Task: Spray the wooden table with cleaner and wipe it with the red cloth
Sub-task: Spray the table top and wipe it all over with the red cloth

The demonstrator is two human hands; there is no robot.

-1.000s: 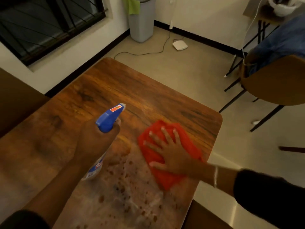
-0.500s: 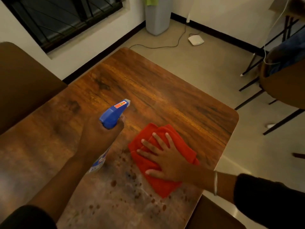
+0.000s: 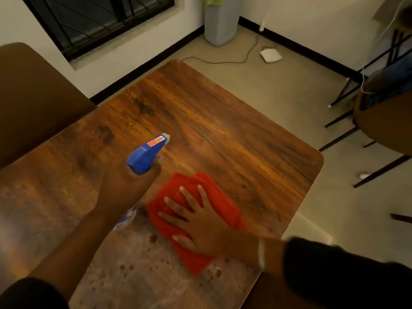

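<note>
My left hand [image 3: 124,188] grips a spray bottle [image 3: 147,155] with a blue trigger head, held above the wooden table [image 3: 211,121], nozzle pointing toward the far right. My right hand [image 3: 198,221] lies flat with fingers spread on the red cloth [image 3: 214,197], pressing it onto the table just right of the bottle. The tabletop near me is wet and cloudy, with dark droplets around the cloth's near edge. The bottle's lower body is mostly hidden behind my left hand.
A brown chair back [image 3: 33,99] stands at the table's left side. Another chair [image 3: 383,126] with black legs is to the right. On the floor beyond lie a grey bin [image 3: 220,21], a cable [image 3: 223,61] and a white device [image 3: 270,55].
My right hand has slid the red cloth leftward, closer to the spray bottle. My view has shifted, so the table's far end shows more fully.
</note>
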